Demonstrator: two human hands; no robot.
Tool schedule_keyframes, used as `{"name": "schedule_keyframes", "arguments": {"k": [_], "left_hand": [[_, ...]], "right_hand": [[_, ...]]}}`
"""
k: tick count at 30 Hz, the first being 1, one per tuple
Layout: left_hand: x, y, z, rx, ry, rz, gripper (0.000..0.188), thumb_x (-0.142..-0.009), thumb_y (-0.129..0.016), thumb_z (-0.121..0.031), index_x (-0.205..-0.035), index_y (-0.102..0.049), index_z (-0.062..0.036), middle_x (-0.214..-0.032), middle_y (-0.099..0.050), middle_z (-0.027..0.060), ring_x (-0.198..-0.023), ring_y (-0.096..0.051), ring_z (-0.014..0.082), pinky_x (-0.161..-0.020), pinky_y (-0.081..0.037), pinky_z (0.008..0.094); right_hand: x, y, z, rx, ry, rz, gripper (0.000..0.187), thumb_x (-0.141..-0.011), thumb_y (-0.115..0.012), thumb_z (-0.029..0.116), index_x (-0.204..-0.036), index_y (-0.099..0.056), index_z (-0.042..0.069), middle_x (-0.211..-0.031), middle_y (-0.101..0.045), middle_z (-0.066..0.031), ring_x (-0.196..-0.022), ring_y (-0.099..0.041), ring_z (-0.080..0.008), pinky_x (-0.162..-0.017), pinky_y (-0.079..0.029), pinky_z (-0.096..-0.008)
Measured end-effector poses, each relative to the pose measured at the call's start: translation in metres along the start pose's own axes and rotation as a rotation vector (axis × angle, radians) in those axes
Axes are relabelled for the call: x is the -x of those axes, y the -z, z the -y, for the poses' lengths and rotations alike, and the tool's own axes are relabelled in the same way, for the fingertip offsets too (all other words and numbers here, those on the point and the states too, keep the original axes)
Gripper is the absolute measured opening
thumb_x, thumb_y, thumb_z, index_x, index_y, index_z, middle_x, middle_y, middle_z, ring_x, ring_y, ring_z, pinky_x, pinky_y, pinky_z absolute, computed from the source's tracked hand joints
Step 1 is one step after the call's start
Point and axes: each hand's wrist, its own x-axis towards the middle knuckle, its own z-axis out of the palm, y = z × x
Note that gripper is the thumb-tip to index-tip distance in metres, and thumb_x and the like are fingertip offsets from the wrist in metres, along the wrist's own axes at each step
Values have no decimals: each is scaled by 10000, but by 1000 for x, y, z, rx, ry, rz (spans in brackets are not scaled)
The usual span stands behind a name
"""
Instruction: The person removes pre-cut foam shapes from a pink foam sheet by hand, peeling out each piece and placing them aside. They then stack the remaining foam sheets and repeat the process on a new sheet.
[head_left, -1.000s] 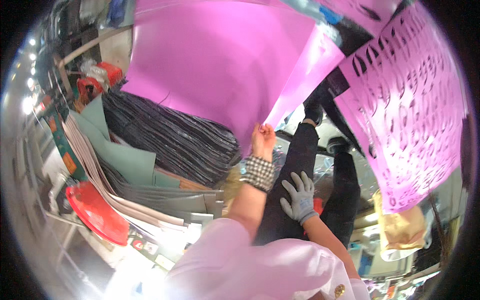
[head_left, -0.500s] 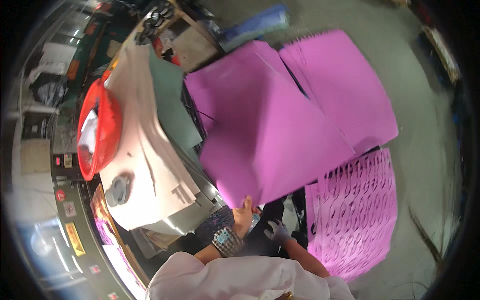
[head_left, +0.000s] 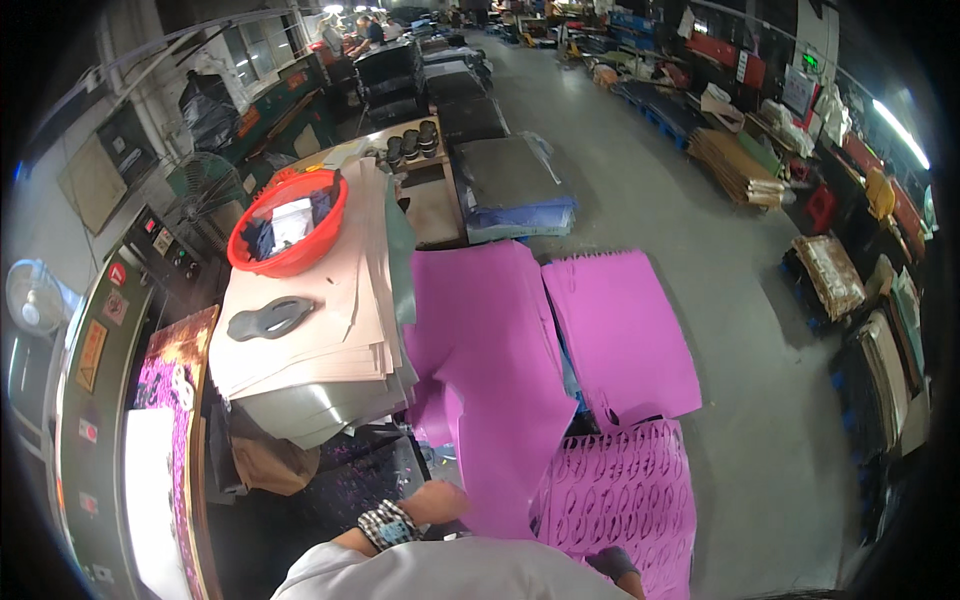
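Observation:
My left hand (head_left: 437, 501), with a checkered band at the wrist, is closed on the near left edge of a large pink sheet (head_left: 500, 400). The sheet bends and hangs toward my body, its far part lying over a pink stack. My right hand (head_left: 608, 562), in a grey glove, is low in the picture over a pink cut-out sheet (head_left: 625, 480) with rows of curved slots. The right fingers are mostly hidden by my white top. Beyond, to the right, lies another pile of plain pink sheets (head_left: 625, 340).
At left, pale pink sheets (head_left: 310, 340) bear a red basket (head_left: 330, 240) and a grey sole-shaped piece (head_left: 270, 318). A green machine (head_left: 80, 440) with a control panel stands further left. Blue sheets (head_left: 520, 218) lie ahead; pallets of stacked material line the right side.
My view has lifted toward the aisle. The pink sheet has come nearer my body with my left hand. My right hand has shifted right and down, over the slotted sheet.

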Motion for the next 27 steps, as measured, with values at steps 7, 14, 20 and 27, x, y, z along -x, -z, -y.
{"name": "schedule_keyframes", "arguments": {"k": [7, 14, 20, 27], "left_hand": [[91, 87, -21, -24, 252, -344, 202, -858, -547, -243, -857, -674, -86, -788, -668, 151, -699, -657, 325, -597, -533, 420], [201, 98, -65, 894, 462, -880, 199, -942, -593, -190, -1040, -642, -24, -751, -659, 59, -674, -605, 143, -632, -491, 312], [296, 49, -99, 1650, 429, -1648, 350, -959, -531, -293, -1120, -597, 10, -958, -674, 101, -850, -657, 184, -733, -531, 296], [418, -54, -71, 2536, 72, -1972, 385, -943, -511, -368, -974, -639, -7, -847, -697, 126, -680, -662, 233, -634, -558, 322]], "right_hand": [[-26, 29, 62, 11, 263, -296, 335, -802, -554, 375, -854, -703, 79, -860, -671, -205, -852, -646, -389, -755, -508, -470], [-42, 59, 175, 29, 640, -312, 452, -844, -553, 391, -1126, -613, 43, -987, -666, -208, -948, -630, -388, -828, -494, -457], [-30, 38, 261, 254, 839, -133, 475, -860, -565, 360, -1207, -568, 35, -987, -666, -205, -929, -640, -372, -810, -502, -444], [-26, -22, 403, 441, 933, 71, 434, -843, -606, 311, -1178, -592, 35, -920, -685, -155, -863, -656, -325, -779, -504, -422]]}}
